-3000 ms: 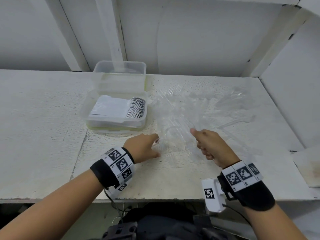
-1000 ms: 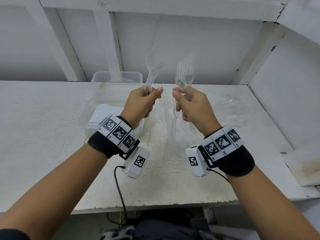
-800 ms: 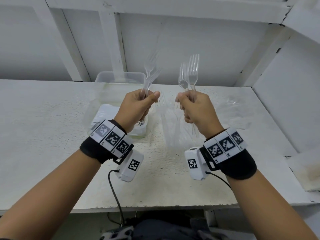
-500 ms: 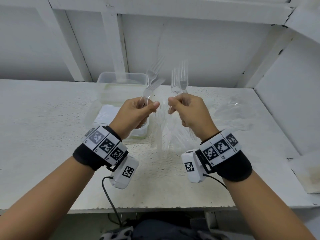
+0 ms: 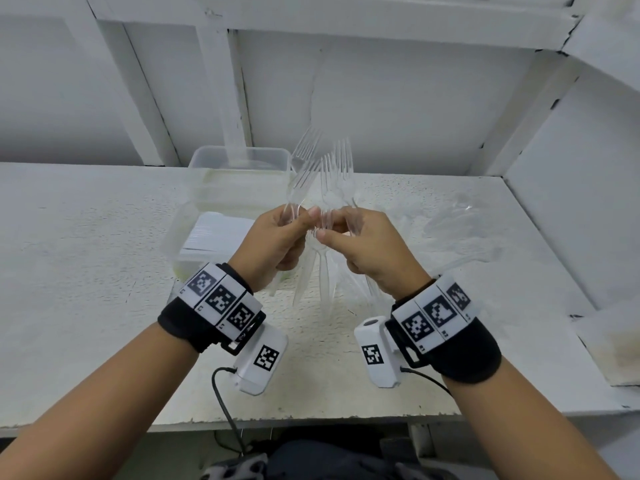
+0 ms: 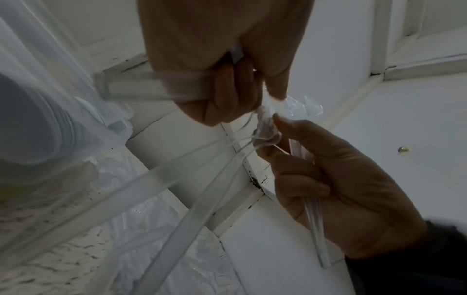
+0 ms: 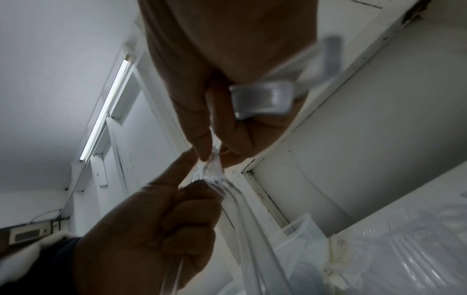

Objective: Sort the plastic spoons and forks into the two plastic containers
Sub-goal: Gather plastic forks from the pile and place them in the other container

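Both hands are raised above the white table (image 5: pixel 86 271), close together. My left hand (image 5: pixel 298 220) grips a few clear plastic forks (image 5: pixel 304 174) by the handles, tines up. My right hand (image 5: pixel 337 225) pinches another small bunch of clear forks (image 5: pixel 341 168), also tines up, and the two bunches meet between my thumbs. In the left wrist view, fork handles (image 6: pixel 156 179) trail down from the left hand (image 6: pixel 227 95). The near container (image 5: pixel 172 237) holds stacked white spoons (image 5: pixel 218 233). The far container (image 5: pixel 239 152) stands behind it.
A loose pile of clear cutlery and wrapping (image 5: pixel 450 233) lies on the table to the right. A shelf beam (image 5: pixel 311 15) runs overhead, and a side wall (image 5: pixel 571 202) closes the right. A stained sheet (image 5: pixel 609 344) lies at the table's right edge.
The hands lifted forks off the table, then drew together and dropped slightly. The two bunches, apart half a second ago, now touch.
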A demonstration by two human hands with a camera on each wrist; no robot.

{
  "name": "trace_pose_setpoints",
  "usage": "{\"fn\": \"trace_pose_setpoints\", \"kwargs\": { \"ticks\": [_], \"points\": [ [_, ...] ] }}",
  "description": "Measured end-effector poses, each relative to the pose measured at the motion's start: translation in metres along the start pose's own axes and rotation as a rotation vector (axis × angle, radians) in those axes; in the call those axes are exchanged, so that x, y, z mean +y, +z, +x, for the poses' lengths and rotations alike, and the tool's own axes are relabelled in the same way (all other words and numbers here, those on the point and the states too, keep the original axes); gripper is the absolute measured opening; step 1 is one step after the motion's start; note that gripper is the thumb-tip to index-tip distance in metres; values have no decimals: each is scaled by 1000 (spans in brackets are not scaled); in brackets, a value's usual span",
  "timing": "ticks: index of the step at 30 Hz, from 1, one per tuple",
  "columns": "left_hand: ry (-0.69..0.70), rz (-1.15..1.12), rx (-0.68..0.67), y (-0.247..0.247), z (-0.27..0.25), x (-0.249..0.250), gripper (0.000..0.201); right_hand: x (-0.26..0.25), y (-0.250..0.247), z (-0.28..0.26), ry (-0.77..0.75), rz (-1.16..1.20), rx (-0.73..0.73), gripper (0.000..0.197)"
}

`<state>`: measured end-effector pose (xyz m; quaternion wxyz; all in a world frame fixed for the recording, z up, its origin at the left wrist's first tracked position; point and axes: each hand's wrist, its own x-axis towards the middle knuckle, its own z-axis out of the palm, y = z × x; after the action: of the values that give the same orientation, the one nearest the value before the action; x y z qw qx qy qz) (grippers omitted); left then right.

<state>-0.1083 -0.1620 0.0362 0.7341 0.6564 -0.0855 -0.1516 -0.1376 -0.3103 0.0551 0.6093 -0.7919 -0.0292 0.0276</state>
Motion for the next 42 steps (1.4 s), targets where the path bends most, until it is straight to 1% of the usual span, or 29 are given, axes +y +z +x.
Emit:
{"fn": "trace_pose_setpoints", "kwargs": {
  "ticks": [1,3,4,5,8,10,12,18,20,22,24,26,31,37,42],
  "points": [
    [-4,2,11,2,0,0,34,1,0,0,7,22,33,9],
    [-25,30,56,4,0,0,45,3,-1,2,43,123,102,14],
    [-27,66,79,4,0,0,47,3,-3,3,63,166,142,16],
    [-14,121,99,5,0,-1,44,3,-4,5,81,196,184,17],
    [62,333,120,6,-1,-7,26,1,-6,10,126,269,296,11],
    [118,388,112,8,-2,-11,19,1,-4,14,144,304,353,10],
    [141,393,112,10,-2,-14,19,2,-1,17,155,306,391,10],
    [113,325,133,13,-2,-22,19,5,6,17,165,292,420,7],
    [160,392,186,12,-1,-23,19,6,8,17,177,300,432,10],
    [214,515,233,11,0,-24,22,6,10,17,189,336,441,12],
    [237,566,245,11,1,-25,24,5,11,17,195,384,441,12],
    [251,538,241,11,1,-26,24,4,13,18,198,406,439,11],
    [273,465,225,15,1,-26,14,7,20,19,195,424,459,14],
    [257,415,170,24,0,-27,16,10,29,22,175,539,465,16],
    [192,337,166,34,-2,-31,15,13,29,24,135,500,478,20]
  ]
}}
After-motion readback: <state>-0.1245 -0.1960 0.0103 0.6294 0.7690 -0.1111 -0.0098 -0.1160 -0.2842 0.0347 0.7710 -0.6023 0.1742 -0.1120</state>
